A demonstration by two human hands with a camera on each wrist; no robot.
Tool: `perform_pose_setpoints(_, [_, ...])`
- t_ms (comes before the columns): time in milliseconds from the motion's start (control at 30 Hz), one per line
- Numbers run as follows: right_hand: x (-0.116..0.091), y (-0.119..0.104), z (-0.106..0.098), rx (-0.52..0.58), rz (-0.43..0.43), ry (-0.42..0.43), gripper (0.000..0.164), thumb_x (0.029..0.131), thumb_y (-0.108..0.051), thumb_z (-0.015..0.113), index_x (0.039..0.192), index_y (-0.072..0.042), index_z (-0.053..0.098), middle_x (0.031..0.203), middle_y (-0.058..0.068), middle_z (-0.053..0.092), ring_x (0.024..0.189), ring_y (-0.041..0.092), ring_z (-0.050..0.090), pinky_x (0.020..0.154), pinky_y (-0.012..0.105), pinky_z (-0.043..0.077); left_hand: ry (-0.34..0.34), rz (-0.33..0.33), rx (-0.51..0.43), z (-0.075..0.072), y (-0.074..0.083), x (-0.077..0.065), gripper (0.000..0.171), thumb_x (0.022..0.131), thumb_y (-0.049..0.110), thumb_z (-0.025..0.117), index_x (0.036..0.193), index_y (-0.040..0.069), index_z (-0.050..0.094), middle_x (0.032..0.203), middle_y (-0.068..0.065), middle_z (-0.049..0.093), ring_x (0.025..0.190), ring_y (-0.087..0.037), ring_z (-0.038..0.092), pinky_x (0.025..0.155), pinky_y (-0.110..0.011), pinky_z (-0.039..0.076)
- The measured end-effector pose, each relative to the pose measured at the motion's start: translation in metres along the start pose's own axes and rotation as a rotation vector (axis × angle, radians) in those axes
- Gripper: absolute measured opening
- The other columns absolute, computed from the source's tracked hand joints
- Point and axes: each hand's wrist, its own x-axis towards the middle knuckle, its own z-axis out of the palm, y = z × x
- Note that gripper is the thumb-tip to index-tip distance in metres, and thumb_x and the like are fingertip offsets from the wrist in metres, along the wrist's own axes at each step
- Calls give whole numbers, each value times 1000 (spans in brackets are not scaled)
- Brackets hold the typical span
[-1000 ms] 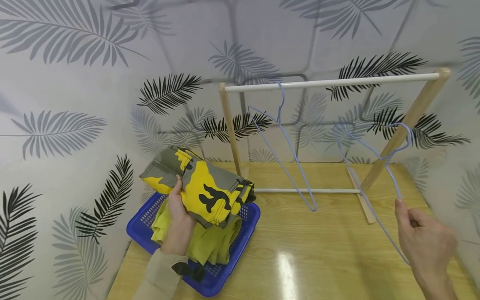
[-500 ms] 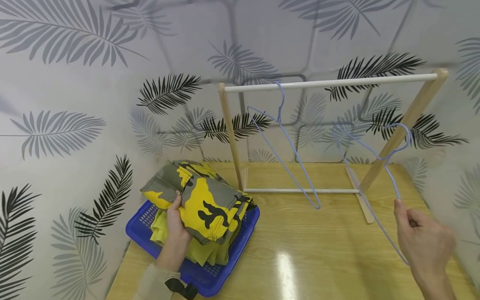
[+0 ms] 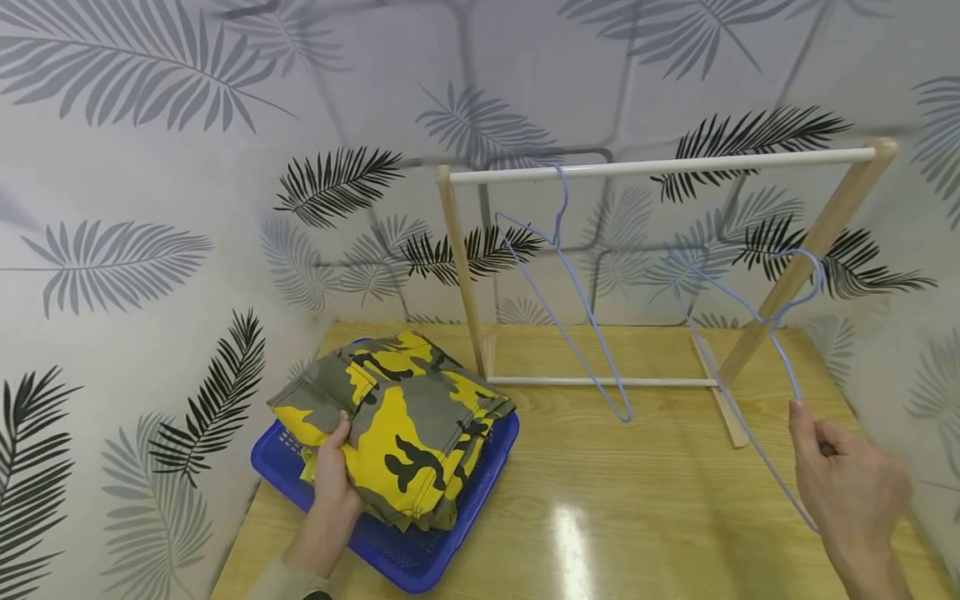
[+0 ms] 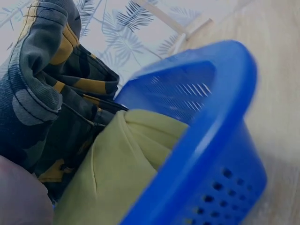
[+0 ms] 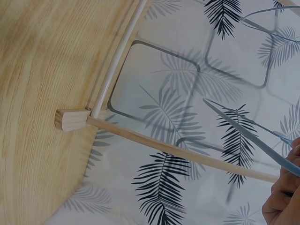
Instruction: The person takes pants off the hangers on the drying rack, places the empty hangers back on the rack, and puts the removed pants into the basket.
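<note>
My left hand (image 3: 333,487) grips the near left edge of a folded yellow, grey and black camouflage garment (image 3: 393,425), thumb on top. The garment lies over the blue plastic basket (image 3: 480,504), covering most of its contents. In the left wrist view, an olive-yellow cloth (image 4: 124,164) shows inside the basket beneath the camouflage fabric (image 4: 61,105). On the right, my right hand (image 3: 855,475) pinches a light blue wire hanger (image 3: 786,358) by one side, its hook pointing up. Fingers (image 5: 286,192) and part of that hanger (image 5: 253,136) appear in the right wrist view.
A small rack with a white top bar (image 3: 675,167) and wooden posts (image 3: 461,267) stands at the back of the wooden table (image 3: 645,483). Another blue hanger (image 3: 583,292) hangs from the bar. Leaf-patterned wall covering (image 3: 187,192) rises behind and at both sides.
My left hand has lowered the camouflage garment onto the basket, moving down and slightly left. The olive-yellow cloth is now mostly covered. My right hand and its hanger have hardly moved.
</note>
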Motion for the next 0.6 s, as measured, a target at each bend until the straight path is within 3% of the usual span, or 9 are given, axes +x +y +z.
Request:
perform_pose_setpoints(167, [-1, -1, 1, 11, 6, 8, 65, 101, -35, 62, 47, 2, 60, 42, 18, 54, 40, -19, 18, 41, 9, 10, 15, -8, 20, -9, 3, -2, 35, 108, 28, 59, 140, 29, 44, 114, 18, 71, 106, 0, 70, 97, -17, 55])
perform_pose_setpoints(433, [0, -4, 0, 14, 16, 0, 65, 102, -33, 63, 48, 3, 60, 42, 20, 54, 39, -19, 17, 36, 14, 11, 62, -11, 107, -21, 4, -5, 37, 109, 31, 56, 143, 34, 42, 120, 23, 64, 112, 4, 63, 99, -14, 52])
perform_pose_setpoints(600, [-1, -3, 0, 20, 8, -6, 66, 102, -33, 63, 47, 3, 60, 41, 20, 53, 39, -19, 17, 35, 15, 12, 79, -20, 143, -25, 3, -5, 36, 108, 33, 58, 140, 31, 42, 115, 23, 67, 108, 4, 66, 98, -14, 53])
